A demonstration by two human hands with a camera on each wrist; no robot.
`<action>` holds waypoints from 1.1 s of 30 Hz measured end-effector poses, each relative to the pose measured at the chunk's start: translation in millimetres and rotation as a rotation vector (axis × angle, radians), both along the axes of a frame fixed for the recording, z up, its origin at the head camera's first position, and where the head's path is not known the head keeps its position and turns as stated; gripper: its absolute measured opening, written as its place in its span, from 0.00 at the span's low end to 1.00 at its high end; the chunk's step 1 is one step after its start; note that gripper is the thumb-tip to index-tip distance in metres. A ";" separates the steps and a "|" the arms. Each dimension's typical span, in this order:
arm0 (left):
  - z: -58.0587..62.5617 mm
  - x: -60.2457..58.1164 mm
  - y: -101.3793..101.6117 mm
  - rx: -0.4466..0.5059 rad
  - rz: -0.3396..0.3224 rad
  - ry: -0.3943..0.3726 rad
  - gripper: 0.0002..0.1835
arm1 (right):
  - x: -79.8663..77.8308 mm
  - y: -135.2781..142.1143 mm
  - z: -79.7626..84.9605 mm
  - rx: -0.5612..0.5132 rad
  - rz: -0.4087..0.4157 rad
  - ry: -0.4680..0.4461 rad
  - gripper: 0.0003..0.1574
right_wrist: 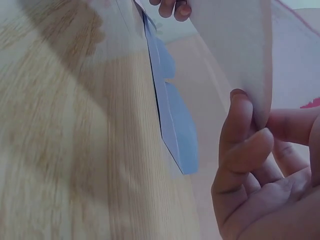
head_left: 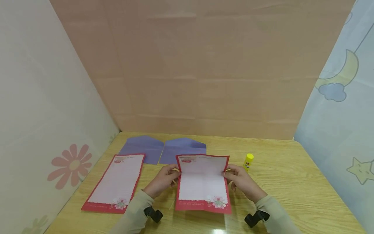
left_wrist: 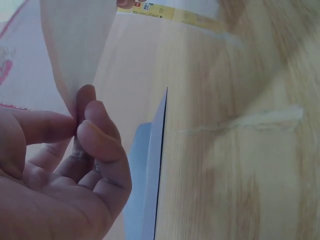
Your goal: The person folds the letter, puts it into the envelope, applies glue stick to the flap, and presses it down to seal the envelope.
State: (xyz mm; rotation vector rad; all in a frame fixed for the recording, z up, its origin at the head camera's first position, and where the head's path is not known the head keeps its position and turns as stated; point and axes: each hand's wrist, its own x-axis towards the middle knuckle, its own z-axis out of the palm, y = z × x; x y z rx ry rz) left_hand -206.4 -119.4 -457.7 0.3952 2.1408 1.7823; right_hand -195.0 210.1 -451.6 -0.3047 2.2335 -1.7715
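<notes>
I saw left hand (head_left: 164, 179) and right hand (head_left: 242, 182) pinching red-bordered sheet (head_left: 201, 189) by side edges, above table (head_left: 292, 191). Uneven pull, I judged, could skew crease (head_left: 202, 173) or tear sheet.

no wording legible. yellow glue stick (head_left: 248, 161): label (left_wrist: 152, 10) with dark print, small red mark, too blurred to read. creased letter sheet (head_left: 202, 186), flat letter sheet (head_left: 116, 182): pale lettering along red lower border, too small.
</notes>
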 end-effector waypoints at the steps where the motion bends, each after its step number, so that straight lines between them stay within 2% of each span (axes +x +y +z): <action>1: 0.5 0.5 0.2 -0.001 0.005 0.003 0.07 | 0.0 -0.1 -0.1 0.002 0.000 0.006 0.23; 8: -1.0 1.1 -0.9 -0.012 0.011 0.033 0.10 | 1.3 2.6 -0.2 -0.005 0.011 -0.005 0.17; 14: -3.2 1.5 -2.1 -0.035 -0.004 0.040 0.15 | 2.2 4.5 0.0 0.001 0.015 -0.013 0.19; 21: -2.0 2.1 1.3 -0.016 0.029 0.009 0.14 | 2.8 2.5 1.0 -0.020 -0.022 -0.027 0.21; 24: -1.9 3.2 1.5 -0.020 0.041 -0.001 0.15 | 2.8 -0.2 -0.8 0.010 -0.029 -0.022 0.20; 29: -3.0 5.1 1.1 -0.044 0.053 -0.005 0.14 | 3.7 -4.8 -4.9 0.094 0.009 -0.021 0.26; 33: -1.7 5.2 4.2 -0.080 0.038 0.023 0.15 | 6.2 -4.6 -4.3 0.124 0.021 -0.008 0.21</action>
